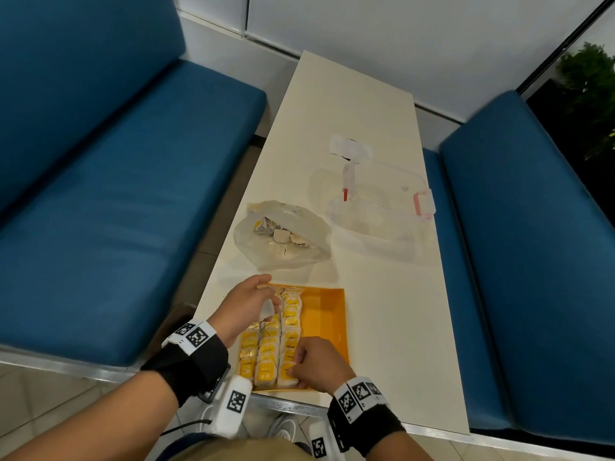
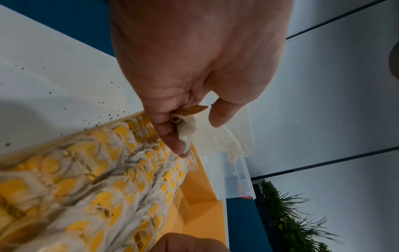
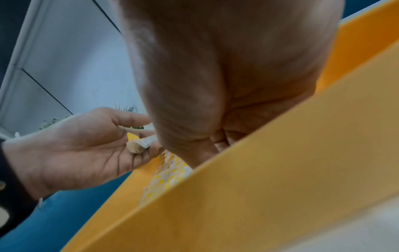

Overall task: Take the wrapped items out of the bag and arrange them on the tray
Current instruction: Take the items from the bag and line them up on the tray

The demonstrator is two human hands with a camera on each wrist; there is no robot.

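A yellow tray (image 1: 327, 314) lies at the table's near edge, with three rows of white-and-yellow wrapped packets (image 1: 266, 354) filling its left part. My left hand (image 1: 269, 306) hovers over the tray's far left corner, its fingers curled round one wrapped packet (image 2: 186, 127); the same packet (image 3: 138, 145) shows in the right wrist view. At the tray's near end my right hand (image 1: 294, 371) has its fingers curled onto the nearest packet (image 1: 288, 377) of the right-hand row. The plastic bag (image 1: 283, 234) lies open beyond the tray, with more packets inside.
A clear lidded container (image 1: 382, 207) with red clasps stands on the table (image 1: 382, 311) to the right of the bag. Blue bench seats (image 1: 116, 194) flank the table on both sides. Dark crumbs (image 2: 103, 109) speckle the tabletop near the tray.
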